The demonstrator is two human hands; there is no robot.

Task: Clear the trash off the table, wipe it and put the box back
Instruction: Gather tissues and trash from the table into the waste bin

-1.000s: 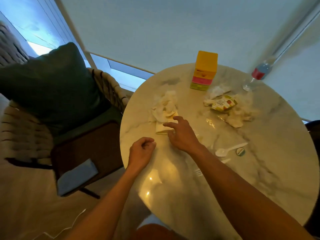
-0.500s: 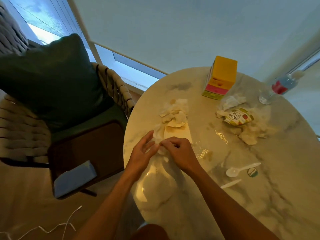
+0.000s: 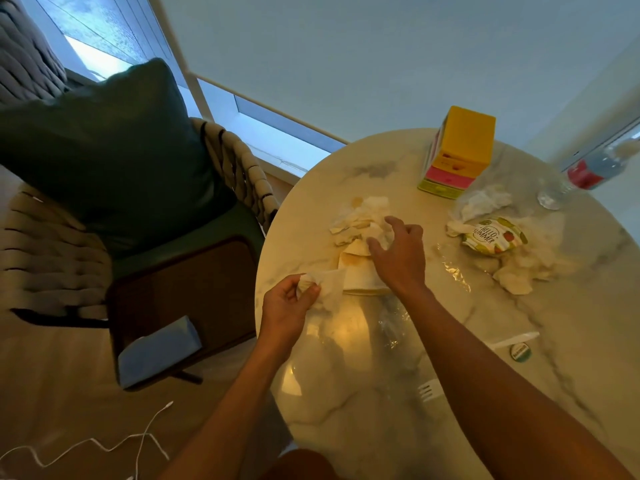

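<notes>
On the table (image 3: 571,341), crumpled stained tissues (image 3: 360,220) lie under the right hand (image 3: 398,252).

I see a cream bench (image 3: 519,393) veined in grey marble, a yellow box (image 3: 460,150) banded pink and green at twelve o'clock, white crumpled tissues (image 3: 363,220), a red-labelled clear bottle (image 3: 588,171), and a dark green cushion (image 3: 110,150) at nine o'clock.

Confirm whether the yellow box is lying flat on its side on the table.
No, the yellow box stands upright on the table.
</notes>
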